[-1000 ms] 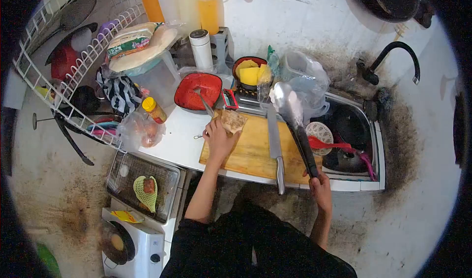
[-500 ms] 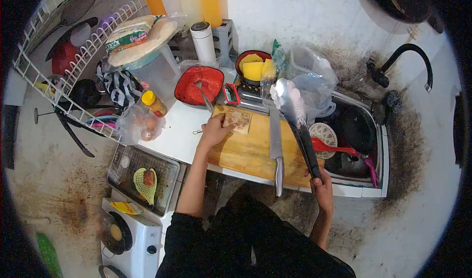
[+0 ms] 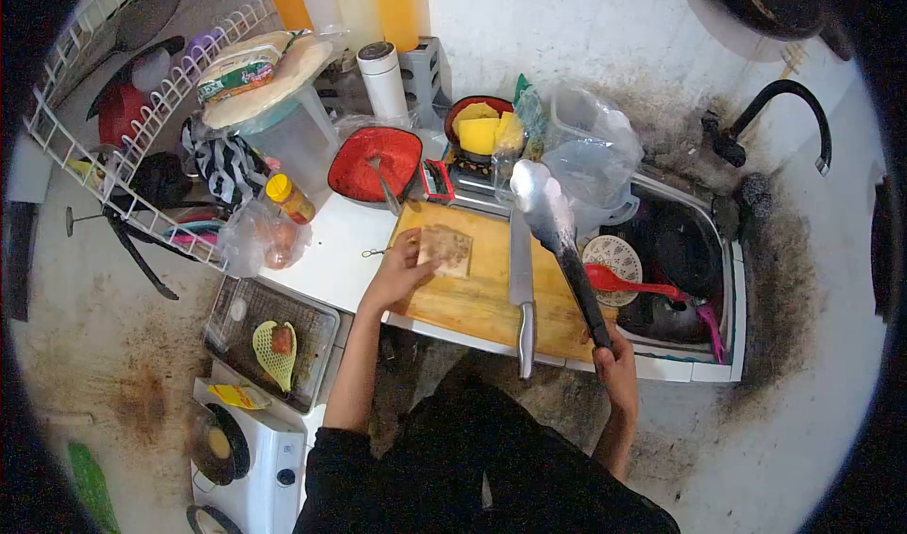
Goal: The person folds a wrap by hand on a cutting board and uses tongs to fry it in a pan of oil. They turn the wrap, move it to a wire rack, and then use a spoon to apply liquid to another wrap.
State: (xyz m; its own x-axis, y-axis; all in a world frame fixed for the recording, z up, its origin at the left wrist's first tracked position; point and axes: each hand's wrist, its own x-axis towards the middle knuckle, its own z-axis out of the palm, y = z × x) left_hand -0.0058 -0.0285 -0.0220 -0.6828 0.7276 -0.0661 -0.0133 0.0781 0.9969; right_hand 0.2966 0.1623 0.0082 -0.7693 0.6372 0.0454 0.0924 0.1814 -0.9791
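My left hand (image 3: 401,275) pinches the left edge of a browned slice of bread (image 3: 447,250) over the wooden cutting board (image 3: 472,305). My right hand (image 3: 618,373) is wrapped round the black handle of a pair of tongs (image 3: 573,260), whose pale tips point away from me above the board's right side. Between the two hands a knife (image 3: 521,265) lies lengthwise, its steel handle jutting past the board's near edge. Beyond the board stands a red bowl (image 3: 364,161) with a fork (image 3: 385,189) resting in it.
A sink (image 3: 737,298) on the right holds a patterned plate (image 3: 609,255) and a red utensil (image 3: 642,284). At the back, a bowl (image 3: 475,109) contains yellow slices. Lower left are a wire-rack tray (image 3: 326,326) and a stove (image 3: 274,449) with a pan (image 3: 236,439).
My left hand has drawn the bread slice slightly toward me and to the left. The tongs' tips have shifted a little left and nearer; the knife lies as before.
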